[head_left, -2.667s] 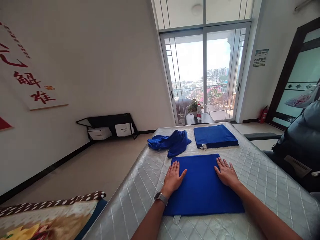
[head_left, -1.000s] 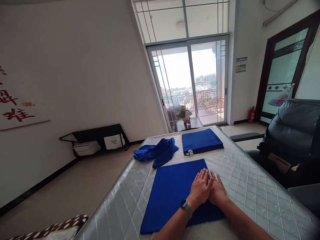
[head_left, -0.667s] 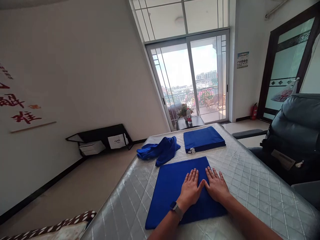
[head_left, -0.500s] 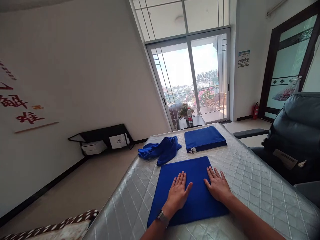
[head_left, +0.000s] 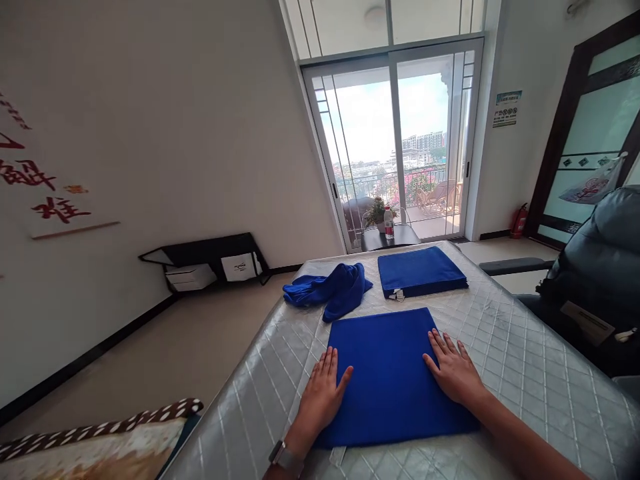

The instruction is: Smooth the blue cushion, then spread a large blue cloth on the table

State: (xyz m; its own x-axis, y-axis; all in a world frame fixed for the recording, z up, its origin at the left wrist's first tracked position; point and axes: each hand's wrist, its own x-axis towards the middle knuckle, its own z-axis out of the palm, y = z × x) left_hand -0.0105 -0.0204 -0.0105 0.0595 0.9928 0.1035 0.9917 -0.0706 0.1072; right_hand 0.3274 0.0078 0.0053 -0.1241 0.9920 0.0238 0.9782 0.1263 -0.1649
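Observation:
A blue cloth (head_left: 387, 380) lies spread as a smooth rectangle on the silver quilted mattress (head_left: 515, 373). On its left edge rests my left hand (head_left: 321, 388), palm down, fingers stretched and thumb apart. My right hand (head_left: 453, 367) lies flat on the opposite edge with its fingers spread. A white tag (head_left: 337, 456) sticks out at the cloth's near edge. Beyond it, a crumpled blue cloth (head_left: 340, 288) sits at the left, and a neat stack of folded blue cloths (head_left: 423, 270) with white labels sits at the right.
A small dark table (head_left: 370, 241) with a bottle (head_left: 389, 223) and a plant stands past the mattress's far end, before the glass sliding door. A black leather chair (head_left: 605, 247) flanks the right side. Patterned bedding (head_left: 125, 443) shows at lower left, a black rack (head_left: 220, 247) along the wall.
My left hand has slid left across the cloth, from its middle to its left edge. The right hand stays near the right edge. The view has shifted slightly.

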